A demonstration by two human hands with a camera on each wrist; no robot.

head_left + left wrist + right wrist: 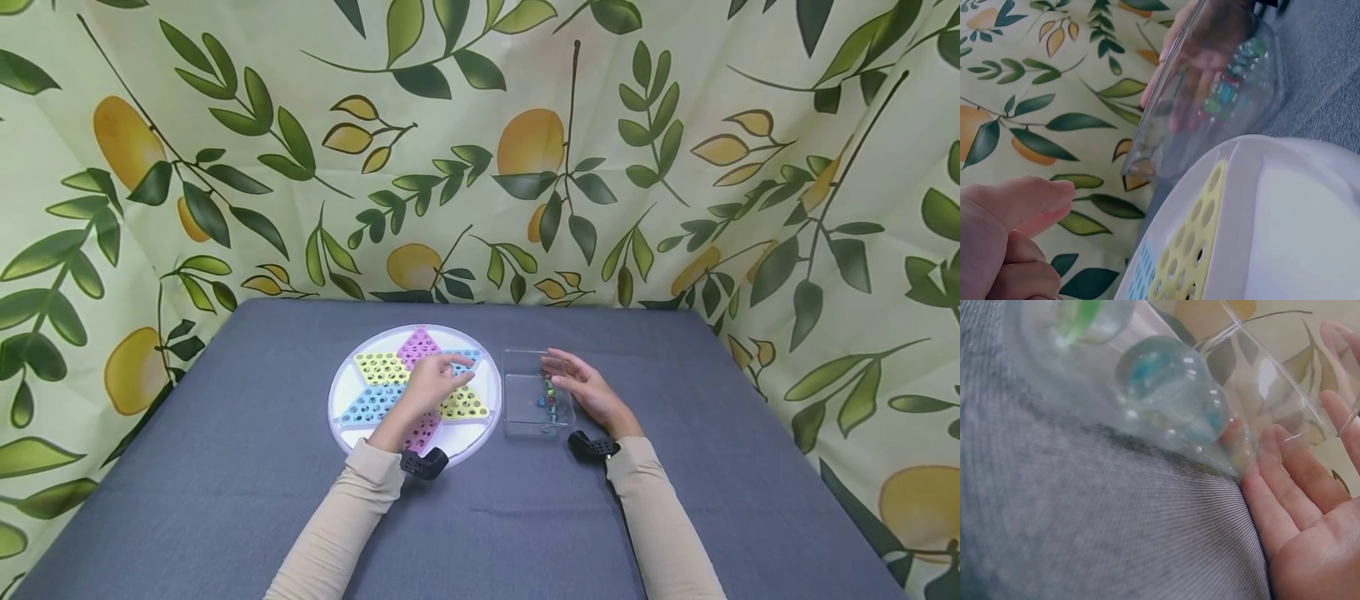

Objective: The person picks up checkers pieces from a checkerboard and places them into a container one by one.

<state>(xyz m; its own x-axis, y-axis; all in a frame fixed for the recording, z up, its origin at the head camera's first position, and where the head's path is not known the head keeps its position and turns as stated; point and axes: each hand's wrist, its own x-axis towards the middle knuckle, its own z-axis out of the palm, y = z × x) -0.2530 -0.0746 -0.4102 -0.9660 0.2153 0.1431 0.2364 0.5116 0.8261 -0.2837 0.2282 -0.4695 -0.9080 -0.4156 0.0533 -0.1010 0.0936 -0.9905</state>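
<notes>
A round white Chinese checkers board [347, 392] with pink, yellow and blue perforated sections lies on the table. My left hand [431, 383] hovers over it, index finger and thumb extended and slightly apart; no object shows between them. In the left wrist view its other fingers [1025, 275] are curled. Right of the board is a clear plastic box [521, 417] with several glass marbles [551, 400] gathered toward its right side. My right hand [588, 387] is at the box's right wall, fingers [1275, 506] mostly straight against the outside of the clear plastic.
Dark grey cloth [240, 500] covers the table. A curtain [465, 167] printed with leaves and yellow fruit hangs behind it and along both sides. Each wrist wears a small black camera, one left [424, 463] and one right [592, 446].
</notes>
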